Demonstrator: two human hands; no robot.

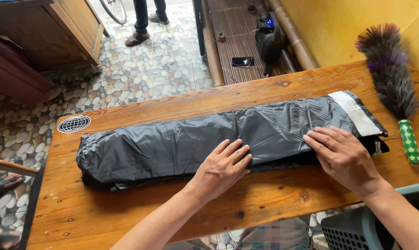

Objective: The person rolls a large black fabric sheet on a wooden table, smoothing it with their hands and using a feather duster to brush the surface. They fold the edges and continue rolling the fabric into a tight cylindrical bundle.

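Head view, looking down: long black folded plastic bundle (181, 143) lay lengthwise across wooden desk (265, 199), running from 9 to 3 o'clock. Left hand (223, 166) pressed flat on bundle's near edge at centre, fingers spread, released, grasping nothing. Right hand (343, 155) likewise flat and released at 3 o'clock, beside white strip (357, 113) near bundle's end. Feather duster (394, 83) with green handle rested at 2 o'clock, well apart from both. Round sticker (74, 123) at 10 o'clock.
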